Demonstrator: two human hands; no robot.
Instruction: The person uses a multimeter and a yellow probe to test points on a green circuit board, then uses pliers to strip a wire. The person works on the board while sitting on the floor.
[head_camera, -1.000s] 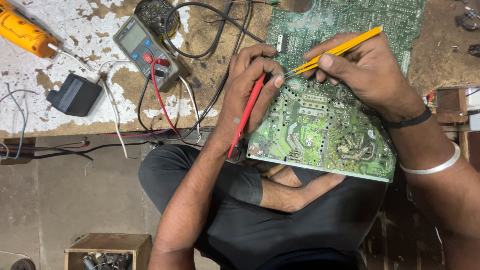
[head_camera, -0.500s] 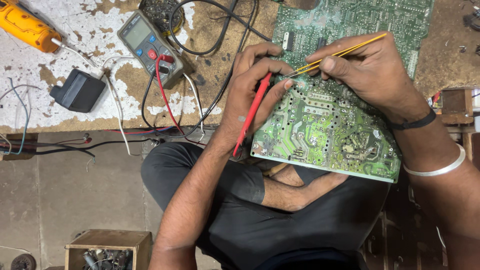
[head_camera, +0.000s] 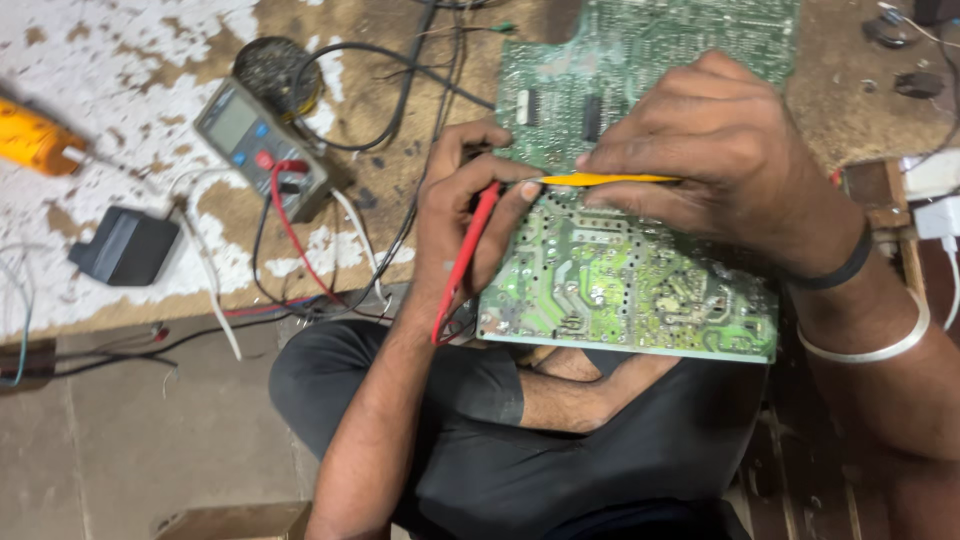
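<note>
Worn workbench (head_camera: 120, 60), paint flaking; green circuit board (head_camera: 630, 290) lies solder side up, half on the bench edge, half over the person's lap. Grey multimeter (head_camera: 262, 145) sits well left of the board, leads plugged in. Left hand (head_camera: 470, 215) fingers closed around the red probe (head_camera: 462, 265), tip at the board's left edge. Right hand (head_camera: 730, 165) pinches the yellow probe (head_camera: 600, 180) flat across the board. Judged: probing under way, both probes on the board; meter reading unreadable, no repair visible yet

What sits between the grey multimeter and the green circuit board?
In the head view, the left hand with its red probe, plus dark cables on worn tabletop, lie between multimeter and circuit board.
</note>
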